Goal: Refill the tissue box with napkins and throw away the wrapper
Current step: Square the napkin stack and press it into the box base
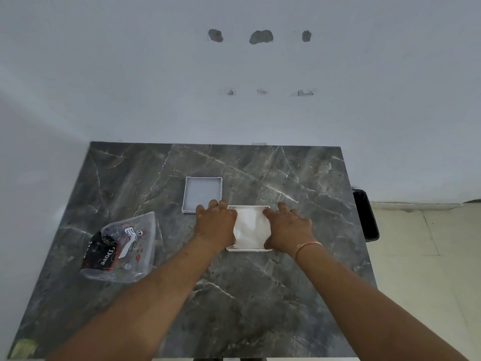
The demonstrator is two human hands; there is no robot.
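Note:
A white open tissue box sits mid-table with a stack of white napkins inside it. My left hand lies on the box's left side and my right hand on its right side, fingers spread, both pressing against the napkins and the box edges. The box's white lid lies face up just behind and to the left. The empty clear plastic wrapper with black and red print rests on the table's left part.
The dark marble table reaches to a white wall. A black bin stands on the floor past the table's right edge. A green patch marks the near left corner.

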